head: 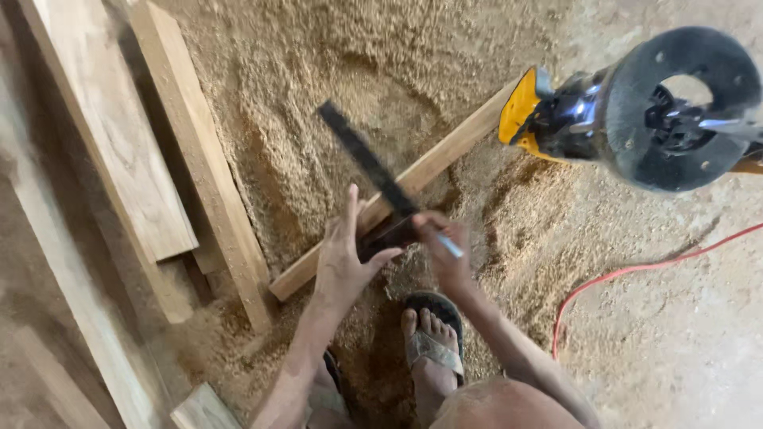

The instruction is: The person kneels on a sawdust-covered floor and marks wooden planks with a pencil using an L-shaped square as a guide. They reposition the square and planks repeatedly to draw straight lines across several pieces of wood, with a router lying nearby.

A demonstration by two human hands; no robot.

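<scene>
Sawdust (334,95) covers the floor beneath us, planks (119,151) lying at left. Our left hand (343,258) presses flat, fingers spread, on a dark square (367,163) laid across a wooden strip (445,151); our right hand (445,250) grips a pen (450,246). A router (644,111) and red cord (636,274) lie to the right.

— What colours am I getting on my feed?

— I'm seeing a black square ruler (367,161) lying across a pale tan wooden strip (445,151), and golden-brown sawdust (318,87) is covering the floor.

— And the machine?

— I'm looking at a router (636,111) showing a black round base, a shiny silver middle and a yellow housing. A red cable (628,274) is trailing over the grey-beige floor.

— Anything smaller?

— The right hand (445,250) is showing a pale blue-white pencil (450,247). I'm also seeing a black sandal (433,338) with a grey patterned strap, and light brown planks (119,143) streaked with grain.
</scene>
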